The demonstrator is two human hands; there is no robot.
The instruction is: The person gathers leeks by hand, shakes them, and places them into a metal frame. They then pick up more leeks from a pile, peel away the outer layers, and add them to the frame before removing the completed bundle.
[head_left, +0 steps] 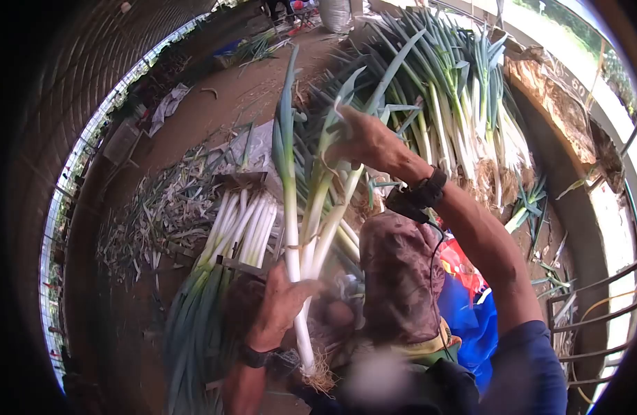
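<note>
My left hand point(280, 304) grips the white stalks of a small bunch of leeks point(306, 221) near their roots, holding them upright. My right hand point(365, 142) is raised and closed around the green leaves of the same bunch. A cleaned bundle of leeks point(239, 232) lies on a low frame to the left, white ends away from me. A large pile of uncleaned leeks point(463, 104) with soil on the roots lies behind my right hand.
Trimmed leaf scraps point(152, 221) litter the dirt floor at left. A patterned cloth point(401, 277) covers my knee, with blue and red fabric point(470, 304) beside it. A metal rack point(595, 311) stands at right, and a greenhouse wall point(76, 173) curves along the left.
</note>
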